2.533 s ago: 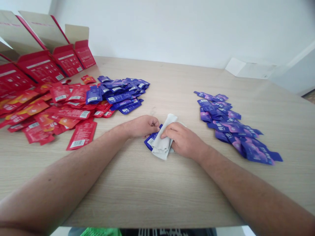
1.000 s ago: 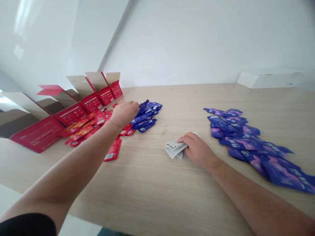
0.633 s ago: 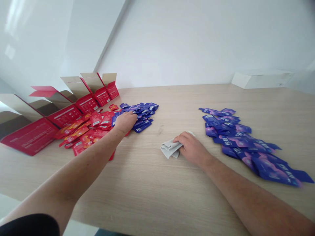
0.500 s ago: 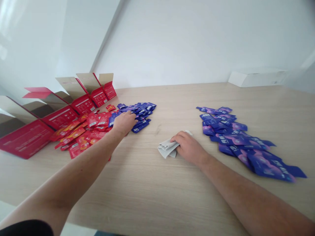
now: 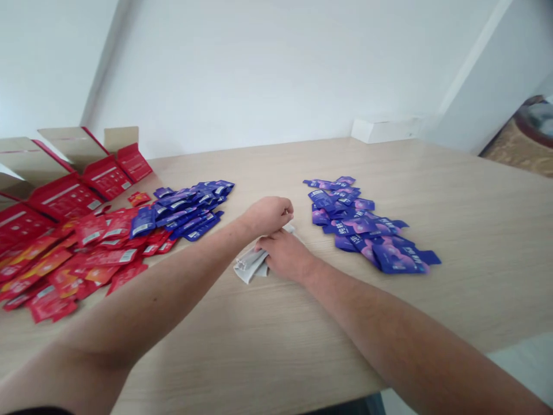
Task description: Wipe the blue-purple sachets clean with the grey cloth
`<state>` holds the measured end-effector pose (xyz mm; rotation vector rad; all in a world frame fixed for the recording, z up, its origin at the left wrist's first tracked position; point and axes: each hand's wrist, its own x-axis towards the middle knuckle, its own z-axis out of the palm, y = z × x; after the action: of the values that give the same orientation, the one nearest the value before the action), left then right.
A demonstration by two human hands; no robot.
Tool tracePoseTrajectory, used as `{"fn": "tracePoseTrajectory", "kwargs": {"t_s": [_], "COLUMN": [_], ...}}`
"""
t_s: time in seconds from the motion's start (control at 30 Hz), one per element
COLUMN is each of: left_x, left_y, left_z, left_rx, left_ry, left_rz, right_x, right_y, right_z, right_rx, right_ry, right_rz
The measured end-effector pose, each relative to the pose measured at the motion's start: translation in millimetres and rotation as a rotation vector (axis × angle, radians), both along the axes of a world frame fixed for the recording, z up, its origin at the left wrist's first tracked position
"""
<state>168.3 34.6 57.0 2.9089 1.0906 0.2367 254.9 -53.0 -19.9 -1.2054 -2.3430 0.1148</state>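
Observation:
My left hand [image 5: 268,217] is curled into a loose fist over the middle of the table, just above my right hand. Its fingers hide whatever they may hold. My right hand [image 5: 283,255] lies on a crumpled grey cloth [image 5: 249,266] and grips it. Most of the cloth sticks out to the left of that hand, and a small pale corner shows beyond the fingers. The two hands are very close, and my left forearm crosses in front of the cloth's left side.
A heap of blue sachets [image 5: 185,207] overlaps red sachets [image 5: 99,259] on the left of the wooden table [image 5: 475,276]. Open red cartons [image 5: 82,178] stand behind them. Purple sachets [image 5: 356,225] lie in a strip to the right. A white box [image 5: 384,131] sits at the back edge.
My left hand has left the blue heap and moved right to the middle, above my right hand. My right hand stays on the cloth. The view has swung, shifting everything left.

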Motion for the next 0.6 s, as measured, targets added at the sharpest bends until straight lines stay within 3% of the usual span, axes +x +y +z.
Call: {"fn": "tracePoseTrajectory", "kwargs": {"t_s": [0.17, 0.3, 0.47, 0.6], "left_x": [75.5, 118.3, 152.6, 166.3], "left_y": [35.2, 62.9, 87.3, 100.0], "left_z": [-4.2, -9.3, -19.2, -27.9], "left_rx": [0.12, 0.155, 0.125, 0.084], "left_ry": [0.078, 0.192, 0.363, 0.416], "left_rz": [-0.13, -0.195, -0.235, -0.262], "right_x": [4.8, 9.3, 12.4, 14.0], "right_y": [0.3, 0.6, 1.6, 3.0], "right_z": [1.9, 3.3, 3.3, 2.3], "right_rx": [0.019, 0.049, 0.074, 0.081], "right_ry": [-0.017, -0.007, 0.019, 0.029], "right_rz": [0.004, 0.005, -0.023, -0.037]}}
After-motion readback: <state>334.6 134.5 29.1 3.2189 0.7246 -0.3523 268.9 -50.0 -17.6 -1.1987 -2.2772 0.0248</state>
